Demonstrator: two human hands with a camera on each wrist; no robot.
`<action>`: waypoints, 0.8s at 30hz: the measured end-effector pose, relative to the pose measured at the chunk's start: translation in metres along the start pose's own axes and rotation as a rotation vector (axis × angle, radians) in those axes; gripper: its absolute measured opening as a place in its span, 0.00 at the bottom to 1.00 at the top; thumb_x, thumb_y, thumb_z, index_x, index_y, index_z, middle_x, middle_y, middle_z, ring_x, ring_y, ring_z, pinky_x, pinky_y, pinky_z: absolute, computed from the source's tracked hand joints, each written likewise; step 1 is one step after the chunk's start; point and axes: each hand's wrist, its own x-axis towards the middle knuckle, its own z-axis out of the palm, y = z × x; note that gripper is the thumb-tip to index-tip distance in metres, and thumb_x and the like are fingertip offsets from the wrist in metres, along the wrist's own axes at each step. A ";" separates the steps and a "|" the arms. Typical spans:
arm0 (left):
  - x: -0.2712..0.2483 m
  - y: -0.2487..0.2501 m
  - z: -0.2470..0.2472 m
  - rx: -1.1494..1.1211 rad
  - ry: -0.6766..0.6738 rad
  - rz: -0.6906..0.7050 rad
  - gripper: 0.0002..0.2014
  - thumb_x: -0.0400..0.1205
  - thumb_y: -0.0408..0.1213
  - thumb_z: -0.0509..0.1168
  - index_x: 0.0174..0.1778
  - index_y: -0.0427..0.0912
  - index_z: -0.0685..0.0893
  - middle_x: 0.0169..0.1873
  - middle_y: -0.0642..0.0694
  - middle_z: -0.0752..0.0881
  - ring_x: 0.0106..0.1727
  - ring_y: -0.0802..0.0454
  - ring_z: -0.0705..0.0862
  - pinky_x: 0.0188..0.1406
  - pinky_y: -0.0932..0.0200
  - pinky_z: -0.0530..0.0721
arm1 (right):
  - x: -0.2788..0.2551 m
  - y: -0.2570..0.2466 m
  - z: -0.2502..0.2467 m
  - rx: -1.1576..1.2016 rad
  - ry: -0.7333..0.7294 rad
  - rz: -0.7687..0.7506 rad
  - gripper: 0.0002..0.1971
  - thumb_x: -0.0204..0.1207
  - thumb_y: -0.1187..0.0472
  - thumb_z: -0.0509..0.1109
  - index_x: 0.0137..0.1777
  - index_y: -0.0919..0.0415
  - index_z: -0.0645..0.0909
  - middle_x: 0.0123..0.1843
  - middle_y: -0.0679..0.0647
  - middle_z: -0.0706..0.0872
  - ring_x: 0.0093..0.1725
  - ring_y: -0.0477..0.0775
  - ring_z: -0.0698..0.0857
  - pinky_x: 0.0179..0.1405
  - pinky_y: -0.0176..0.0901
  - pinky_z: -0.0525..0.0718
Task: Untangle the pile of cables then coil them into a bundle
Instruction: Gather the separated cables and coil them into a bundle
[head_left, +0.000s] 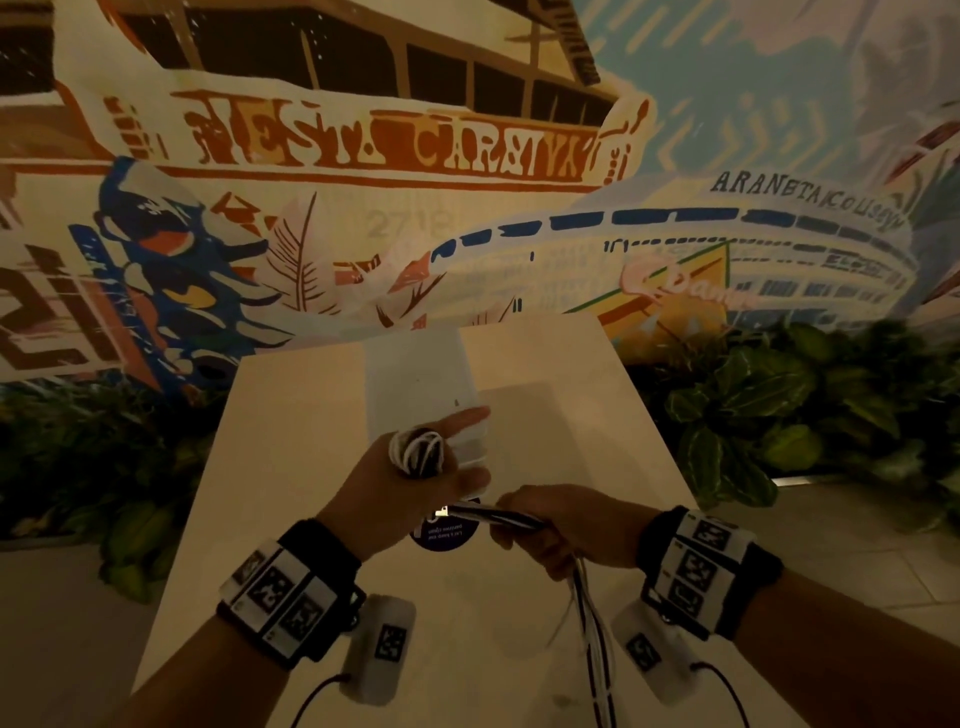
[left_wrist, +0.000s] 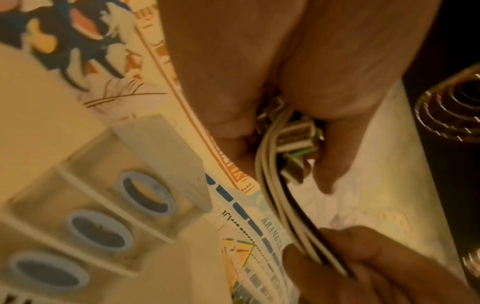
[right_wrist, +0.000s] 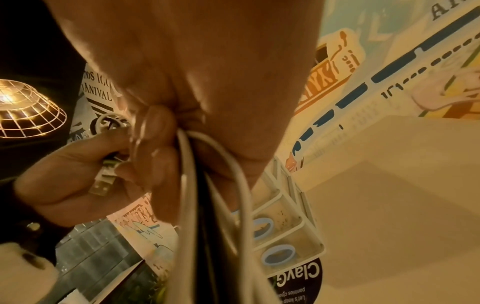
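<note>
A coil of white and black cables (head_left: 418, 451) is wound round my left hand (head_left: 410, 493), whose index finger points forward. In the left wrist view its fingers pinch the USB plugs (left_wrist: 296, 139) at the cable ends. From there a bunch of loose strands (head_left: 498, 514) runs right into my right hand (head_left: 556, 525), which grips them in a fist. Below that fist the strands (head_left: 592, 634) hang down past the table's front edge. The right wrist view shows the cables (right_wrist: 187, 205) leaving the fist, with the left hand (right_wrist: 64, 185) and a plug (right_wrist: 103, 183) beyond.
Both hands hover over a white table (head_left: 291, 467). On it stand a clear compartment tray (head_left: 436, 384) holding blue rings (left_wrist: 145, 193) and a dark round label (head_left: 441, 538). Leafy plants (head_left: 753, 405) flank the table below a painted mural wall. A wire-caged lamp (right_wrist: 23, 109) glows overhead.
</note>
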 end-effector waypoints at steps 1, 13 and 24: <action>0.000 0.000 0.001 0.088 0.015 0.006 0.22 0.80 0.42 0.76 0.71 0.55 0.84 0.66 0.47 0.87 0.69 0.51 0.84 0.72 0.47 0.81 | 0.001 -0.001 0.000 -0.001 -0.001 0.016 0.14 0.78 0.49 0.59 0.46 0.60 0.79 0.29 0.48 0.62 0.27 0.48 0.60 0.28 0.39 0.66; 0.005 0.001 -0.003 1.066 -0.320 0.103 0.17 0.88 0.50 0.63 0.73 0.68 0.77 0.64 0.57 0.86 0.67 0.54 0.83 0.77 0.52 0.75 | 0.011 -0.013 -0.003 -0.062 0.061 0.094 0.13 0.89 0.56 0.57 0.49 0.64 0.76 0.29 0.49 0.65 0.23 0.47 0.61 0.27 0.40 0.64; 0.016 0.002 0.019 1.543 -0.494 -0.069 0.14 0.89 0.46 0.59 0.54 0.45 0.89 0.49 0.47 0.90 0.55 0.45 0.86 0.70 0.52 0.77 | 0.016 -0.029 -0.001 -0.312 -0.030 0.123 0.28 0.89 0.41 0.52 0.52 0.63 0.85 0.38 0.54 0.89 0.29 0.51 0.83 0.38 0.49 0.83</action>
